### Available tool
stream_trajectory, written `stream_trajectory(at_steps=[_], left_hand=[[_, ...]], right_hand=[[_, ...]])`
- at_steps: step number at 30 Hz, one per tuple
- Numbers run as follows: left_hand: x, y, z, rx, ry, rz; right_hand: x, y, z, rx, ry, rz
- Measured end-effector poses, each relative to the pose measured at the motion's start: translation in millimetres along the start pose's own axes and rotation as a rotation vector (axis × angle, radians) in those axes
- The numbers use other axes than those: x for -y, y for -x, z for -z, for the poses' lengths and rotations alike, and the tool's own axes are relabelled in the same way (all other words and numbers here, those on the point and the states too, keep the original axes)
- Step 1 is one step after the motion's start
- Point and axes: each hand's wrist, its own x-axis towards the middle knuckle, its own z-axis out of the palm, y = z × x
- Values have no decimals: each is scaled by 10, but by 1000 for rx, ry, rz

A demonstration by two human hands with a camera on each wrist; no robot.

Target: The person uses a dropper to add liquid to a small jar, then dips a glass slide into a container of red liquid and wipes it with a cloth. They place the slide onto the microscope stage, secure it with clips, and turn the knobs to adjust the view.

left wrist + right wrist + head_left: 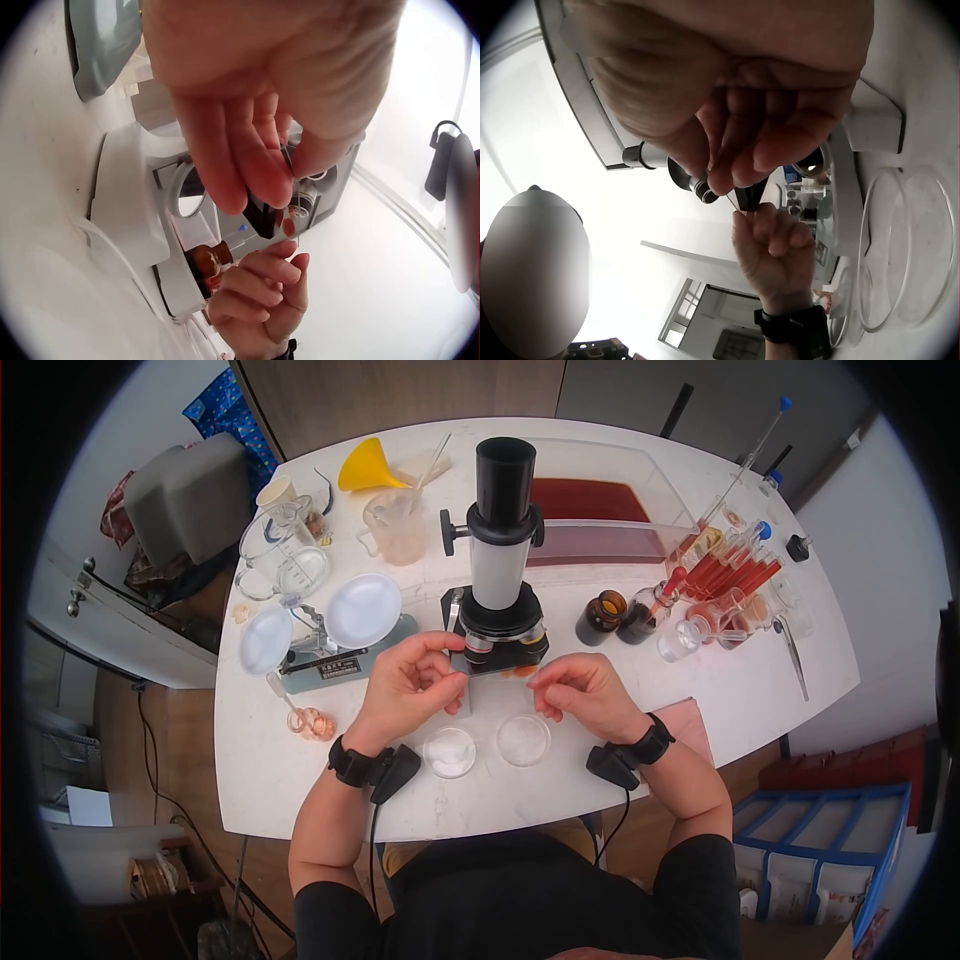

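Note:
Just in front of the microscope's stage (505,652), both hands are raised close together. My left hand (408,685) pinches one end of a thin clear slide between thumb and fingertips, its other fingers curled loosely. At the opposite end, the thumb and forefinger of my right hand (588,695) pinch the slide. An orange-brown patch (289,225) shows on the slide in the left wrist view, between the left hand (270,82) and right hand (259,300). In the right wrist view, the right hand (735,90) hides most of the slide; the left hand (780,259) faces it.
Two glass dishes (449,752) lie before the hands. Left are a balance (335,668), a measuring jug (262,555) and a yellow funnel (366,465). Brown bottles (602,617), a rack of red tubes (728,568) and tweezers (793,658) stand or lie right; a clear tray (590,503) is behind.

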Motion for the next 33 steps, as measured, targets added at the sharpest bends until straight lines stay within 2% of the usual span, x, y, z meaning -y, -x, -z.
stream_trajectory(at_steps=[13,33], left_hand=[[29,13,-168,-111,67,14],[80,9,-115,-65,99,-24]], right_hand=[[-38,-5,45,-21,-82,21],[-36,-11,41,1,-123,42]])
